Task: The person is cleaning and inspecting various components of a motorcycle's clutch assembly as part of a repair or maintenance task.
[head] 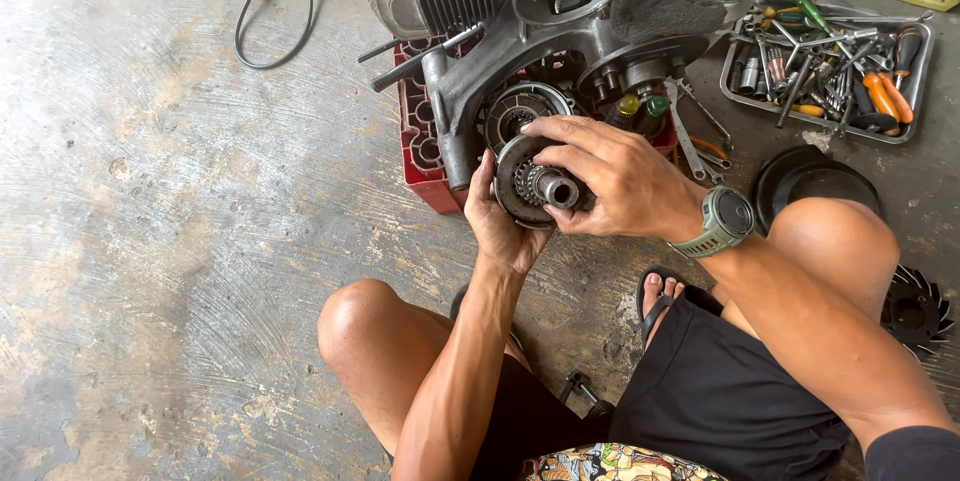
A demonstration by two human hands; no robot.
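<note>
Cradling the round metal clutch assembly (530, 181) just in front of the engine case (540, 31), your left hand (497, 226) cups its rim from below while your right hand (610, 176) clasps its splined hub; it looks heavy, rigid and probably oily, so grip the rim.

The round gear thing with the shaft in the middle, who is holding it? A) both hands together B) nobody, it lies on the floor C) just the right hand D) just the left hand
A: the left hand cups the round gear part from below, while the right hand grips it from above, in front of the engine on the red crate.
</note>
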